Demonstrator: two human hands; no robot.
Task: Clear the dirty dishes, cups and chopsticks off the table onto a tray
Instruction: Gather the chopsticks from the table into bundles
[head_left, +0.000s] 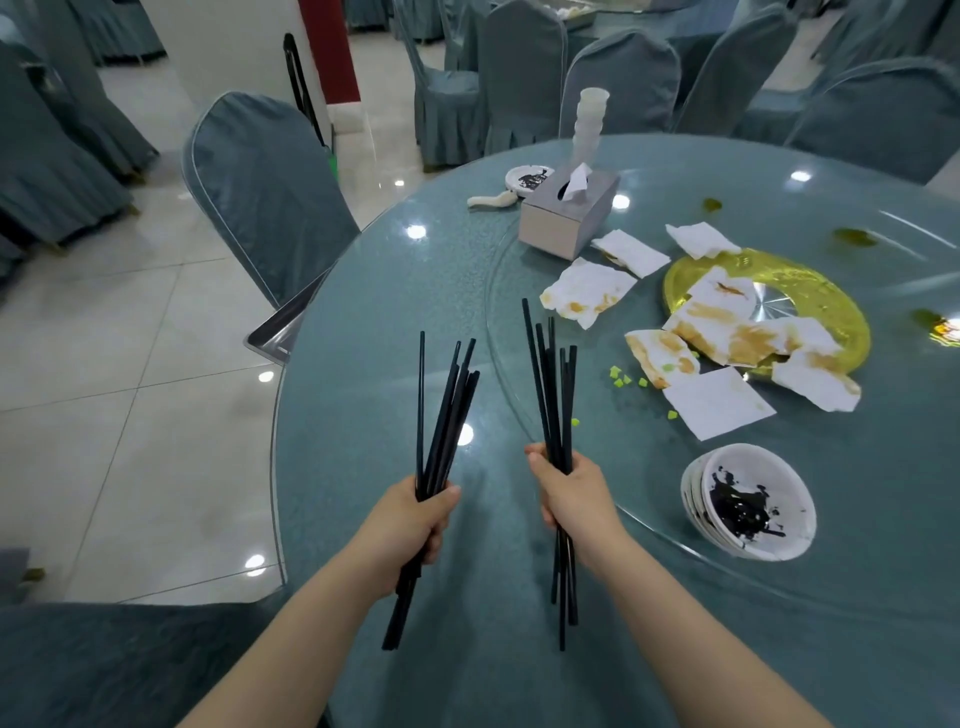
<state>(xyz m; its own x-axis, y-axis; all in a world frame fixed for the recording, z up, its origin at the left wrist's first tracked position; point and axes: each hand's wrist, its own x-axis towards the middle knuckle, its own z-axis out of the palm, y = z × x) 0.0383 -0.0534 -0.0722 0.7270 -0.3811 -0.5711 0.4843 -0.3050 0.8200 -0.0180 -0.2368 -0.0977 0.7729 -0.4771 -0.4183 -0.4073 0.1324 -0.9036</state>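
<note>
My left hand (415, 525) grips a bundle of several black chopsticks (447, 410) above the near edge of the round glass-topped table (374, 322). My right hand (569, 499) holds a second bundle of black chopsticks (553, 384), tips pointing away from me. A stack of white bowls smeared with dark sauce (753, 501) rests on the glass turntable to the right. A stack of white cups (589, 122) stands at the far side, with a small dirty dish (527, 178) and a white spoon (491, 200) nearby. A metal tray (278, 325) pokes out on the chair at the left.
A grey tissue box (569, 210) sits on the turntable. Stained napkins (587, 291) lie scattered around a yellow plate (826, 291). Small green scraps (626, 379) dot the glass. Covered chairs (265, 197) ring the table; tiled floor lies to the left.
</note>
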